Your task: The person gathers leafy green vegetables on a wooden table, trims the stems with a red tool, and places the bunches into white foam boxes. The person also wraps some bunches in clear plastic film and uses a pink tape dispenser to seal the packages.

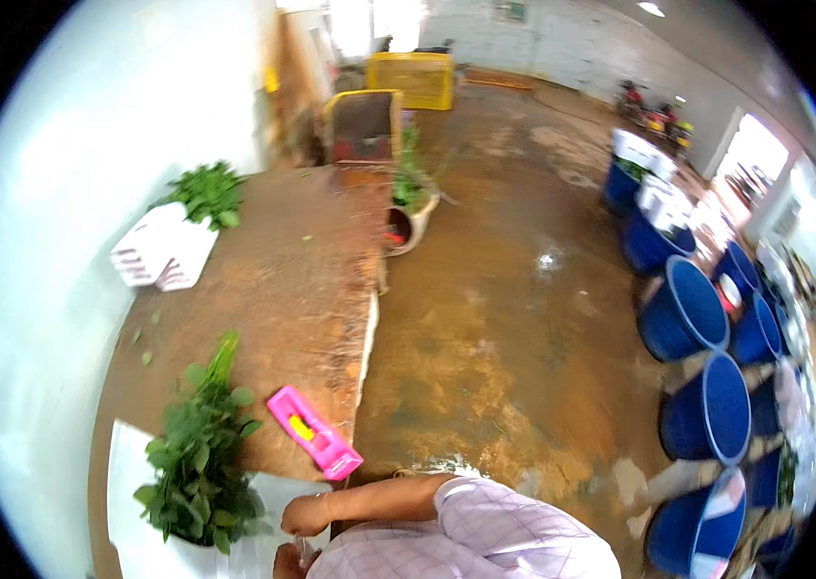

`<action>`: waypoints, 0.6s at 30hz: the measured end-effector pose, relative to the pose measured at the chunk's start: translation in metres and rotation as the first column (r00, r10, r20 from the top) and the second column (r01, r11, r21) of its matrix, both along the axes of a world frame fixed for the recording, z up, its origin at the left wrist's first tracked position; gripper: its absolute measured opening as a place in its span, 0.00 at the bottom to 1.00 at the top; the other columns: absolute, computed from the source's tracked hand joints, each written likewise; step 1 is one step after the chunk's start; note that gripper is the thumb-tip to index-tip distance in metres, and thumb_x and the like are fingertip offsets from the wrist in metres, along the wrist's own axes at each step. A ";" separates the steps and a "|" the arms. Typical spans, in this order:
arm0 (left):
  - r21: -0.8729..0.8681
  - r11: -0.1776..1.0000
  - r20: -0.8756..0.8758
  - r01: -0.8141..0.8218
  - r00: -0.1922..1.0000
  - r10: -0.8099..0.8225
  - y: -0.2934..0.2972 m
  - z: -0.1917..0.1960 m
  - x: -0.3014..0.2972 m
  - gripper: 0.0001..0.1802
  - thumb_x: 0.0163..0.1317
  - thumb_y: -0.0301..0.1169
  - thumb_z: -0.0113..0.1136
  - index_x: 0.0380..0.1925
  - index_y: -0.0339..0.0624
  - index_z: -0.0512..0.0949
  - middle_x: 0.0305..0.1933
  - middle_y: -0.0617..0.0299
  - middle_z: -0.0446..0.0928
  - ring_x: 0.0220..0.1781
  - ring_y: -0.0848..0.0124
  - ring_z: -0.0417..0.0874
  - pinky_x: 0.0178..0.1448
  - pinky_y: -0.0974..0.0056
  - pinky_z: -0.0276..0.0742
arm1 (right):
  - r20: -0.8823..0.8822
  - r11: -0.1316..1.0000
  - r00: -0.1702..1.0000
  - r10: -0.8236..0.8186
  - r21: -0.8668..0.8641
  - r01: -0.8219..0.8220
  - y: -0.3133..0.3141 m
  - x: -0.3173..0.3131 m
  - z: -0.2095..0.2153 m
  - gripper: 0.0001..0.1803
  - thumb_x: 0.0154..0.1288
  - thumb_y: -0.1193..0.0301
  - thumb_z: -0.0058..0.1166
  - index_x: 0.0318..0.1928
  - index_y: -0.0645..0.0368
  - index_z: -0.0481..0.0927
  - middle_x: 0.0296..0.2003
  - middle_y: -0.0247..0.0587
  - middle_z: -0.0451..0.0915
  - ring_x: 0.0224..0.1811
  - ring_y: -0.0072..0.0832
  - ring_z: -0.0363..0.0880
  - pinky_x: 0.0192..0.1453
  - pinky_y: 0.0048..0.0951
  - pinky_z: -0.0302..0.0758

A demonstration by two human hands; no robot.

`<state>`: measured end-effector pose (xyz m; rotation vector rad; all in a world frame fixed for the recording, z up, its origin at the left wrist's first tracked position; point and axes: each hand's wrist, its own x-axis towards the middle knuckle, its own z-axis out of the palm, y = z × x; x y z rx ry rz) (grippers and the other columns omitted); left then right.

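My right hand [305, 515] reaches left from a checked lilac sleeve [485, 531] at the bottom edge. Its fingers curl at the edge of a white tray [133, 482] on the brown table [282, 280]. Whether it grips anything is unclear. Only part of my left hand [284, 562] shows, just below the right one at the frame's edge, and its fingers are hidden. A bunch of green leafy herbs [200, 454] lies on the white tray beside both hands. A pink tool with a yellow part [314, 432] rests on the table corner just above my right hand.
A white crate [162, 253] with more greens [207, 191] sits further along the table by the white wall. Yellow crates [412, 79] and a bucket of greens [410, 217] stand beyond. Several blue tubs [686, 309] line the right of the wet brown floor [514, 338].
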<state>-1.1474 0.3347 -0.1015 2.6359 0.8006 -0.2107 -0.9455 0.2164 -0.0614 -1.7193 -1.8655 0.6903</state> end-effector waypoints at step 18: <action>0.356 0.626 0.817 -0.694 0.557 0.152 0.067 0.209 -0.121 0.11 0.52 0.27 0.66 0.36 0.40 0.79 0.37 0.52 0.79 0.40 0.52 0.79 0.44 0.54 0.75 | -0.153 0.970 0.985 -0.075 0.217 0.107 0.126 0.065 0.160 0.05 0.62 0.72 0.58 0.34 0.62 0.80 0.27 0.44 0.80 0.27 0.31 0.79 0.33 0.29 0.74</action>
